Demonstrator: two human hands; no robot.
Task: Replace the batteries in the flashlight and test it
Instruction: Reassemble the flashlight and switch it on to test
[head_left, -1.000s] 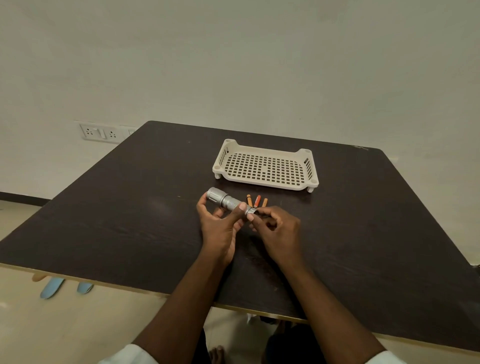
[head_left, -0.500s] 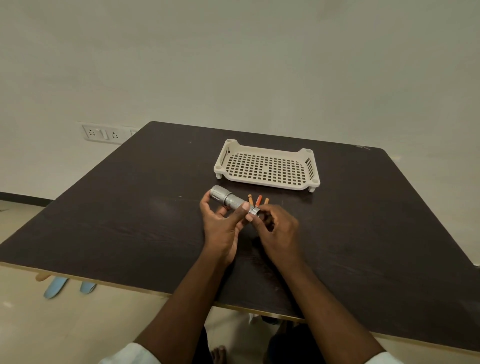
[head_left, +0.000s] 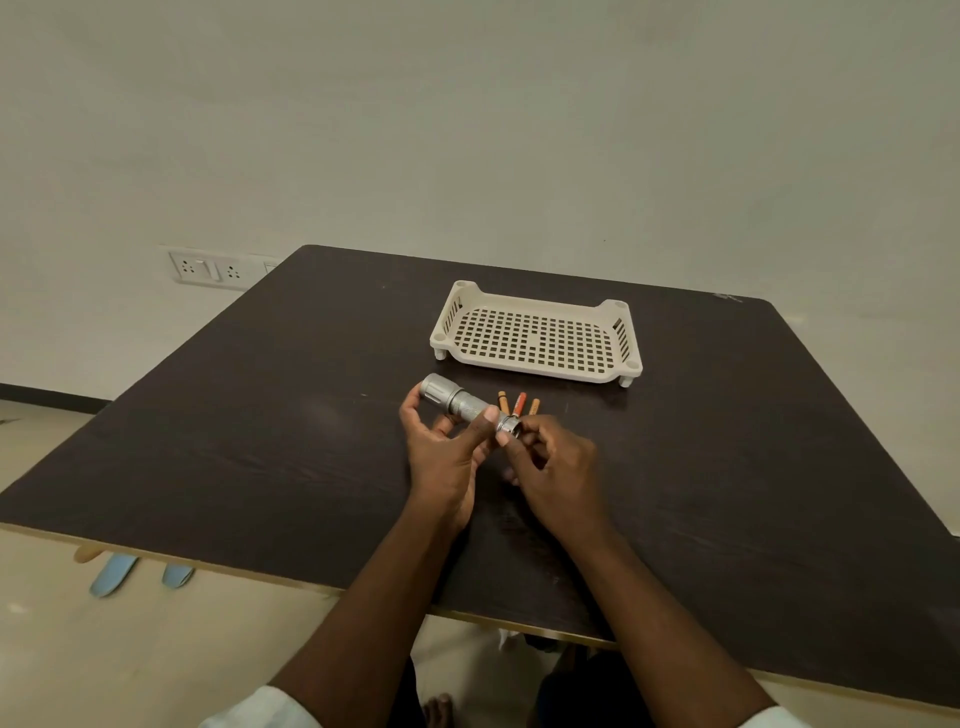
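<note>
- Flashlight (head_left: 457, 402) sits in my left hand (head_left: 444, 457) just above the dark table (head_left: 260, 415), silver body slanting from its wide head at 10 o'clock down to the tail at 4 o'clock
- Left fingers curl under the barrel and the thumb presses on top near the tail, so that hand is gripping the flashlight
- Right hand (head_left: 556, 467) pinches the tail cap (head_left: 508, 426) between thumb and forefinger; I judge the step in hand is twisting this cap, though I cannot tell whether it is coming off or going on
- To do it well I would keep the left grip firm and still, turn only the cap with the right fingertips, and hold the cap square to the barrel so the thread does not bind or cross
- 3 batteries (head_left: 518, 404) lie side by side on the table just past the tail, at 12 o'clock from my right hand, near enough to knock if the cap slips
- White perforated tray (head_left: 537, 340) stands further off at 12 o'clock, apart from the batteries
- Hidden: the joint between cap and barrel is covered by my fingers, so any gap is unreadable
- Whether batteries are inside the barrel cannot be seen
- Battery markings are too small to tell new from used
</note>
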